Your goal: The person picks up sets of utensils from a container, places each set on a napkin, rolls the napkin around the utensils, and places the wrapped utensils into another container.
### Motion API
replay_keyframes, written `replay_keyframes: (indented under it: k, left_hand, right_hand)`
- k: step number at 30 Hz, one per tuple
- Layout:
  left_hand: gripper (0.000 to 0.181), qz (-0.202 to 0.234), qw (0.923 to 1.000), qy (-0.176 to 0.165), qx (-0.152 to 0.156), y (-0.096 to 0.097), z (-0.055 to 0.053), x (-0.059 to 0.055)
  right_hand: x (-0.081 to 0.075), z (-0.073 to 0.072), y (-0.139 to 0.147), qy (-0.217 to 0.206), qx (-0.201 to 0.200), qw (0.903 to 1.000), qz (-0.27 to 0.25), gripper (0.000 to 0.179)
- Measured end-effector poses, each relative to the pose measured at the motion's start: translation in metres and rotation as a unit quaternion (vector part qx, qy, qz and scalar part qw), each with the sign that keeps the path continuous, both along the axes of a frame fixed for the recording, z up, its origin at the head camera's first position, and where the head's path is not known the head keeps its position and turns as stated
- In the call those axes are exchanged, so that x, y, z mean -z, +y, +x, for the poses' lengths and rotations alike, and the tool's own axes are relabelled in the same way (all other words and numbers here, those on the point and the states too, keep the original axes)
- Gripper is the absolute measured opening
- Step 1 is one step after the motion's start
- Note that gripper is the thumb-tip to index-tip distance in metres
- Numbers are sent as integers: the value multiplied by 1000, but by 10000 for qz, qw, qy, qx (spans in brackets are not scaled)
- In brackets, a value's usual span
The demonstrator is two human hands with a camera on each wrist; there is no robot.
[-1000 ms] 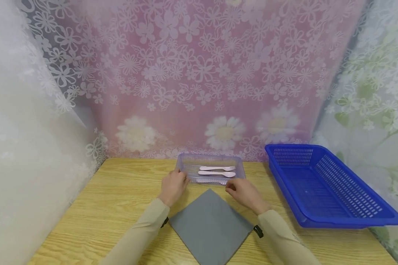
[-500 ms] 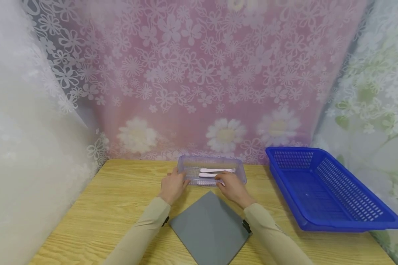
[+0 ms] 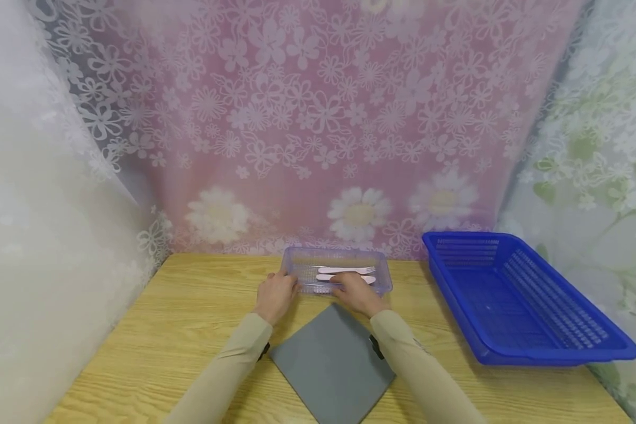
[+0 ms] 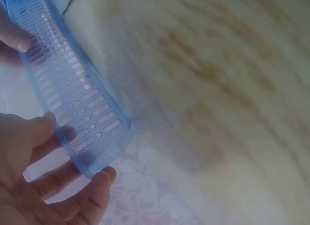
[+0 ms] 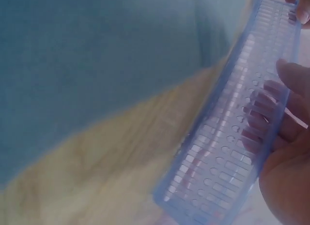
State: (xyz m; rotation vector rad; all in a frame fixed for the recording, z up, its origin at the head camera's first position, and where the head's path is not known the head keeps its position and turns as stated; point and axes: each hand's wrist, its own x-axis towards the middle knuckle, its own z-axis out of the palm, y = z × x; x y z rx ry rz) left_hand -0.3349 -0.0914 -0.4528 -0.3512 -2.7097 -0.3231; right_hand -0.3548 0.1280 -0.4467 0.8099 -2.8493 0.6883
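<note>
Right hand point(image 3: 356, 294) has shifted leftward along the near wall of the transparent tray point(image 3: 339, 258); its fingers dip inside, any grip unclear. Left hand point(image 3: 275, 294) grips the left end. Tray sits just beyond the gray cloth point(image 3: 333, 365); judged light, stiff, slick, best held by end rims. Blue basket point(image 3: 500, 306) limits room right of the cloth; table point(image 3: 180, 318) extends left.

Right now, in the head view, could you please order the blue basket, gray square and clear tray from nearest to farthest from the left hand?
1. Clear tray: touching the left hand.
2. Gray square: right of the hand, nearer the camera.
3. Blue basket: at the far right.
</note>
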Motion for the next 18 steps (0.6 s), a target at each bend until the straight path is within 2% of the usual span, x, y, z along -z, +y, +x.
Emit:
replay_keyframes:
  k: [7, 12, 15, 18]
  left_hand:
    - [16, 134, 9999, -59, -45, 1, -1, -3]
    - [16, 179, 9998, -19, -45, 0, -1, -3]
    - [17, 150, 9999, 19, -9, 0, 1, -2]
    - [16, 182, 9998, 83, 23, 0, 3, -1]
  right_hand:
    - [1, -5, 1, 253, 21, 9997, 18, 28]
    - [-1, -6, 0, -22, 62, 9999, 99, 30]
    - [0, -6, -1, -47, -18, 9992, 404, 28]
    - [0, -5, -1, -45, -50, 9971, 753, 17]
